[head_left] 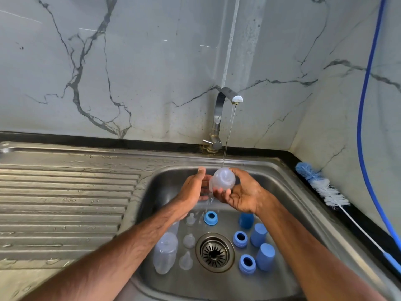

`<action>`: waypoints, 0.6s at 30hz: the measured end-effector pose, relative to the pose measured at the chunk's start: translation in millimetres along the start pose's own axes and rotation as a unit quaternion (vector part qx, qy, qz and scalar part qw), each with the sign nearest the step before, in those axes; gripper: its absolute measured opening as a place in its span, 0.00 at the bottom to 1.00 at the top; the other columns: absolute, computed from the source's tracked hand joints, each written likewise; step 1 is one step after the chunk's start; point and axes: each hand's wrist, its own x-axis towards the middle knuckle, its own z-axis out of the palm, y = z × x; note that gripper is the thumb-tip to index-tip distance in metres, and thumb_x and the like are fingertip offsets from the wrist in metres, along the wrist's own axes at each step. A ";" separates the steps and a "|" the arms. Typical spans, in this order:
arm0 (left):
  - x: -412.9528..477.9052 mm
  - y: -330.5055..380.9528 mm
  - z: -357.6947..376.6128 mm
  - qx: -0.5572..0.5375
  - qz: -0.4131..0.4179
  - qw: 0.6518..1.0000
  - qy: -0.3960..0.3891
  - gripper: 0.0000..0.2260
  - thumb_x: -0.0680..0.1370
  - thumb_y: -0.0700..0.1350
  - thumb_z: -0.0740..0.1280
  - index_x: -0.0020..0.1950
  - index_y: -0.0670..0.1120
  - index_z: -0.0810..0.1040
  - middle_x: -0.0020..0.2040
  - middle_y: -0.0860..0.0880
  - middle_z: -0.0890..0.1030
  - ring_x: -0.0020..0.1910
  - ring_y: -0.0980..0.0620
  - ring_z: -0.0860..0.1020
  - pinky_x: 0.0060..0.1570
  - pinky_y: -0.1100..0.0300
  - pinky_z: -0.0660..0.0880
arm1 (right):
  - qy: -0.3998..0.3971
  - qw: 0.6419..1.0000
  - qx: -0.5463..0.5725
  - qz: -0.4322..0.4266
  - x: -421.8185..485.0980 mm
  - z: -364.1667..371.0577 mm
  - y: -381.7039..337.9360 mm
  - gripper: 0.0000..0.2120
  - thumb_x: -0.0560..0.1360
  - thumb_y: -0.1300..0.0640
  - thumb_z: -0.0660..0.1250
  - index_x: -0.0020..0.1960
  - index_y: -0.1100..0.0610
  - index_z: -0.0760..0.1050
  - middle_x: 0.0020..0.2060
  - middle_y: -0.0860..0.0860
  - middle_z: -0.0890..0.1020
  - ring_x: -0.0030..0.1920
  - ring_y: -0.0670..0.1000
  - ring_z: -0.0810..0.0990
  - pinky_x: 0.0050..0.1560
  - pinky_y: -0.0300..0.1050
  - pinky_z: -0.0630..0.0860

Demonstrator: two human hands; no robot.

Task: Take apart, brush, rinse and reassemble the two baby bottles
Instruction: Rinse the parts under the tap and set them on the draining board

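Observation:
Over the sink, my right hand (240, 193) grips a clear bottle body (223, 179) under the thin stream from the tap (221, 114). My left hand (195, 187) sits against the bottle's left side with its fingers mostly straight. On the sink floor lie another clear bottle (165, 253), three clear teats (189, 241), three blue collar rings (211, 218) and three blue caps (258, 235). Water runs off the held bottle.
The steel sink basin (288, 192) has a drain strainer (214, 253) at its centre. A ribbed draining board (65, 205) lies to the left. A blue-and-white bottle brush (321, 185) rests on the dark counter at the right, beside a blue hose (366, 105) on the marble wall.

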 end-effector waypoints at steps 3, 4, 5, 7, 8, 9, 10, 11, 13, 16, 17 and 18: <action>-0.8 2.4 1.0 -0.004 -0.009 1.000 0.008 0.24 0.86 0.61 0.52 0.51 0.49 0.83 0.41 0.50 0.88 0.45 0.50 0.85 0.46 0.55 0.80 | -0.014 1.000 -0.012 -0.015 0.1 0.4 -1.8 0.30 0.79 0.45 0.70 0.66 0.71 0.74 0.50 0.67 0.84 0.38 0.58 0.86 0.33 0.42 0.84; -0.6 2.1 0.6 0.001 -0.005 1.000 0.011 0.24 0.86 0.61 0.52 0.53 0.48 0.83 0.44 0.49 0.88 0.47 0.49 0.85 0.49 0.53 0.81 | -0.011 0.997 -0.060 -0.043 1.6 0.3 -0.1 0.28 0.78 0.48 0.73 0.66 0.69 0.74 0.52 0.67 0.84 0.43 0.61 0.87 0.37 0.45 0.86; 0.2 0.9 -0.6 0.005 0.001 1.000 0.018 0.25 0.86 0.61 0.52 0.55 0.47 0.83 0.48 0.47 0.88 0.50 0.47 0.85 0.51 0.52 0.80 | 0.003 0.986 -0.144 -0.082 3.3 0.7 3.1 0.26 0.76 0.50 0.75 0.67 0.65 0.74 0.54 0.66 0.85 0.46 0.62 0.88 0.40 0.47 0.86; 1.3 -0.9 -3.6 0.001 0.005 0.999 0.034 0.24 0.86 0.60 0.52 0.60 0.45 0.81 0.52 0.46 0.86 0.52 0.47 0.84 0.50 0.54 0.79 | 0.065 0.908 -0.371 -0.182 9.2 0.3 11.5 0.26 0.74 0.54 0.77 0.68 0.57 0.73 0.56 0.59 0.84 0.49 0.59 0.88 0.40 0.45 0.85; 1.8 -1.5 -4.9 -0.004 0.004 0.999 0.038 0.24 0.86 0.59 0.53 0.61 0.44 0.81 0.52 0.46 0.86 0.52 0.48 0.84 0.48 0.56 0.78 | 0.092 0.848 -0.465 -0.236 12.0 0.6 14.1 0.27 0.73 0.57 0.78 0.69 0.53 0.72 0.57 0.54 0.83 0.51 0.54 0.86 0.40 0.41 0.83; 2.6 -1.8 -5.6 -0.007 0.001 0.999 0.041 0.24 0.86 0.59 0.53 0.61 0.44 0.81 0.52 0.46 0.86 0.51 0.49 0.84 0.47 0.57 0.78 | 0.108 0.795 -0.524 -0.286 13.5 1.7 14.7 0.31 0.72 0.58 0.79 0.70 0.51 0.70 0.58 0.49 0.81 0.54 0.50 0.84 0.42 0.35 0.79; 3.7 -1.8 -6.1 -0.008 -0.003 0.999 0.045 0.23 0.86 0.59 0.53 0.60 0.44 0.81 0.53 0.46 0.86 0.52 0.48 0.84 0.48 0.57 0.78 | 0.120 0.761 -0.546 -0.328 13.0 3.7 13.6 0.32 0.71 0.59 0.79 0.71 0.49 0.70 0.56 0.43 0.80 0.56 0.47 0.82 0.42 0.32 0.75; 4.5 -2.3 -6.3 -0.010 -0.006 0.999 0.049 0.23 0.86 0.59 0.54 0.60 0.44 0.81 0.54 0.45 0.86 0.54 0.47 0.83 0.49 0.56 0.78 | 0.137 0.742 -0.545 -0.367 11.6 5.1 13.3 0.33 0.71 0.58 0.80 0.71 0.48 0.70 0.54 0.39 0.77 0.55 0.44 0.80 0.42 0.31 0.73; 5.5 -1.2 -5.2 -0.013 -0.010 0.998 0.052 0.23 0.86 0.59 0.54 0.60 0.44 0.80 0.57 0.44 0.84 0.56 0.45 0.82 0.51 0.55 0.78 | 0.178 0.726 -0.519 -0.415 10.1 5.3 14.4 0.32 0.71 0.56 0.80 0.71 0.48 0.69 0.53 0.37 0.75 0.52 0.42 0.78 0.43 0.30 0.72; 3.1 -3.2 -4.0 -0.008 -0.009 0.999 0.031 0.22 0.86 0.59 0.53 0.63 0.45 0.79 0.60 0.46 0.82 0.58 0.45 0.81 0.52 0.54 0.77 | 0.202 0.742 -0.518 -0.375 8.8 0.0 19.5 0.32 0.71 0.58 0.80 0.71 0.52 0.69 0.59 0.47 0.79 0.58 0.49 0.81 0.53 0.41 0.82; 2.6 -4.5 -3.4 -0.005 -0.007 1.000 0.026 0.22 0.86 0.59 0.53 0.64 0.45 0.79 0.60 0.46 0.82 0.58 0.46 0.81 0.52 0.55 0.77 | 0.209 0.744 -0.516 -0.369 8.1 -0.8 19.5 0.33 0.71 0.59 0.80 0.71 0.53 0.70 0.60 0.48 0.79 0.59 0.50 0.81 0.54 0.43 0.82; 2.6 -6.2 -2.8 -0.002 -0.006 1.000 0.024 0.22 0.86 0.58 0.53 0.65 0.45 0.79 0.61 0.46 0.82 0.58 0.47 0.81 0.52 0.55 0.78 | 0.219 0.742 -0.506 -0.383 7.4 -0.8 18.8 0.33 0.71 0.58 0.81 0.71 0.53 0.69 0.60 0.48 0.79 0.58 0.49 0.81 0.52 0.40 0.82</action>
